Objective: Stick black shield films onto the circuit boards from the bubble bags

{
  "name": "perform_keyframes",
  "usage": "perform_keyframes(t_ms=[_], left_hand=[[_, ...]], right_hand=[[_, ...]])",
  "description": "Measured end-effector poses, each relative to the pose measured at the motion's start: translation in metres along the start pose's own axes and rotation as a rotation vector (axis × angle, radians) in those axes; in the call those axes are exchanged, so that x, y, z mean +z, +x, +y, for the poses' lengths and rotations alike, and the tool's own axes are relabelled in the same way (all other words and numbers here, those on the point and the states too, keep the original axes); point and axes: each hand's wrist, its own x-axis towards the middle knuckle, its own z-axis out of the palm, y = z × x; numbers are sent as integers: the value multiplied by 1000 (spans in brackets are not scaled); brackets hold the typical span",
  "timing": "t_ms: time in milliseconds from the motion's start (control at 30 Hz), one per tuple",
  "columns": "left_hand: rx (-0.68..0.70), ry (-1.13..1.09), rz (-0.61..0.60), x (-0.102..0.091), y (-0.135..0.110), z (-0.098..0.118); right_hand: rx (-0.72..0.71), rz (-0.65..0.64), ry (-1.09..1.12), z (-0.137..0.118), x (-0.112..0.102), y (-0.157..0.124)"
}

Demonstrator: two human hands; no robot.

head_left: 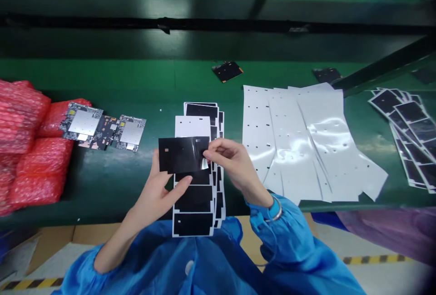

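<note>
The left hand [153, 199] is gripping the left end of a black film sheet [182, 154], with the fingers curled loosely beneath it. The right hand [231, 161] is pinching the sheet's lower right corner between thumb and fingers, and that corner is curling up and showing a shiny surface. The sheet is hovering just above a fanned stack of white-backed black pads [197, 199], which is lying near the front edge of the green table [102, 190]. A metal bracelet [277, 208] is circling the right wrist, and blue sleeves [269, 231] are covering both forearms.

To the right of the stack, overlapping white liner sheets [293, 145] with small punched holes are spreading toward the front edge. Further right, a row of black-and-white pad strips [405, 127] is lying near the table's right side. Toward the left edge, circuit boards [102, 127] are resting beside red bubble wrap [27, 140]. A single black pad [227, 71] is lying near the table's back edge.
</note>
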Motion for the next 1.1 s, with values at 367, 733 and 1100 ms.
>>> perform_keyframes(t_ms=[367,733,1100], left_hand=[[-128,602,210,-29,-8,-70],[-73,632,-8,-36,42,-50],[139,-97,162,-65,21,-9]], right_hand=[[-557,257,-791,-16,-9,-17],[-514,305,-696,-19,-18,-22],[-247,306,-197,-25,-25,-32]])
